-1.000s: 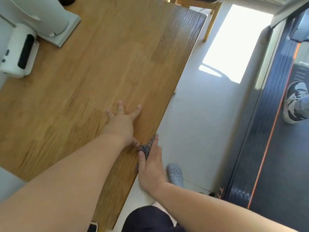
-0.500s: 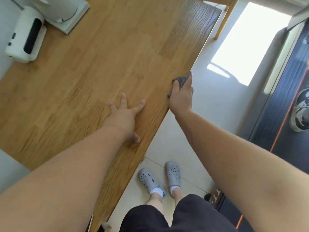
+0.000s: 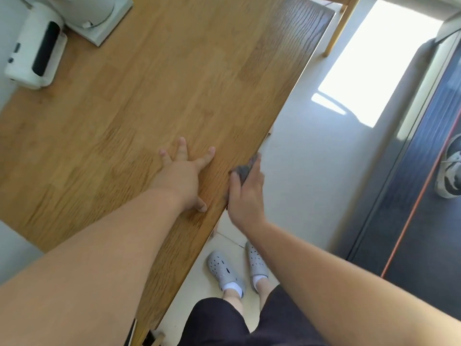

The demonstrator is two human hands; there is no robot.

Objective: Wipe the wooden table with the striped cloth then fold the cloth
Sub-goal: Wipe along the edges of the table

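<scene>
Your right hand (image 3: pixel 245 196), gripping the cloth (image 3: pixel 244 169), has slid back along the tabletop (image 3: pixel 149 83) edge; left hand (image 3: pixel 182 173) lies flat, fingers spread. Likely limp and light: take it by the corners.

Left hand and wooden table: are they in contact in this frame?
Touching. The head view shows the left hand spread flat on the wooden table, its fingers and thumb lying on the top with no gap beneath.

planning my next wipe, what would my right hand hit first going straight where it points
Likely nothing: the right hand and cloth point along the table edge, bare to the far corner.
</scene>
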